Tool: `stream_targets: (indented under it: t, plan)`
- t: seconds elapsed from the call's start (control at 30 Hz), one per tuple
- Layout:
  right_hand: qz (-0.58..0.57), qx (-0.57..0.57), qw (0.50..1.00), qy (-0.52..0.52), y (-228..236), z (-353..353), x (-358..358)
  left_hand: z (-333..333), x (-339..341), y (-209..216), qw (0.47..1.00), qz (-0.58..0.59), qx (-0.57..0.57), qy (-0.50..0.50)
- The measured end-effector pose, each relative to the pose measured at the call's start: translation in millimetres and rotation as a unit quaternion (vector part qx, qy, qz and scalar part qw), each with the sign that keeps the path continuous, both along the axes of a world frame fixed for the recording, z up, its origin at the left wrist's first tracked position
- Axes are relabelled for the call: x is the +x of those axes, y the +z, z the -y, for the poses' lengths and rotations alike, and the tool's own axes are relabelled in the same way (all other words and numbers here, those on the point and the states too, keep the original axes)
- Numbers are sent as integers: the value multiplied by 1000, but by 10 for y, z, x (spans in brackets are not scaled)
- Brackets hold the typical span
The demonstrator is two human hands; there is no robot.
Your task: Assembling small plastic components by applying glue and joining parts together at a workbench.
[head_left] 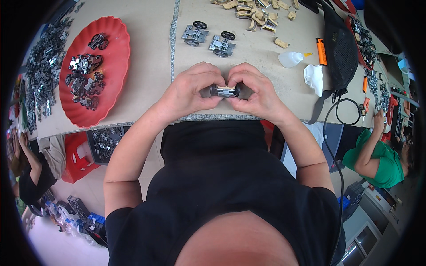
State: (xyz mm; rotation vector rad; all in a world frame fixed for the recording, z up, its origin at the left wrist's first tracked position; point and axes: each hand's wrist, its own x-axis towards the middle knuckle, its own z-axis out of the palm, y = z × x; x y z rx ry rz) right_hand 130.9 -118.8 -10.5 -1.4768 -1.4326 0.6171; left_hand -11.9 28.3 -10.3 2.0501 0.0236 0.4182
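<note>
Near the table's front edge, my left hand (pixel 194 91) and my right hand (pixel 255 91) pinch a small metal wheeled assembly (pixel 226 93) from both ends. Its grey metal middle shows between black round ends, with a tan piece along its far side. The fingers partly cover it. Just beyond my hands lie two similar metal pieces with black wheels, a left one (pixel 194 33) and a right one (pixel 222 44). A red scalloped tray (pixel 119 53) to the left holds several more dark and shiny wheeled pieces (pixel 84 82).
Tan curved pieces (pixel 257 17) are heaped at the back. To the right are a white squeeze bottle (pixel 290 59), an orange-handled tool (pixel 321 51), crumpled white tissue (pixel 313 80), a black bag (pixel 341 53) and a cable (pixel 326 128). Metal parts (pixel 42 71) pile up far left. Other people sit at both sides.
</note>
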Motion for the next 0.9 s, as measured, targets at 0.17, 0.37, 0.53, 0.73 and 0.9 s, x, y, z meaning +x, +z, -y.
stream_targets:
  t: [0.17, 0.37, 0.53, 0.73, 0.9]
  plan:
    - [13, 7, 1000, 8, -11, 3, 7, 5, -13, -8, 1000, 4, -8, -1]
    - [10, 9, 1000, 10, 7, 4, 5, 10, -11, -14, 1000, 7, -3, 4]
    - [-3, 4, 1000, 7, 4, 8, -6, 7, -14, -12, 1000, 12, 5, 2]
    - [3, 6, 1000, 4, 11, 7, -14, 10, -14, -16, 1000, 13, -4, 2]
    - [2, 6, 1000, 6, 4, 9, -10, 11, -16, -16, 1000, 13, -4, 3]
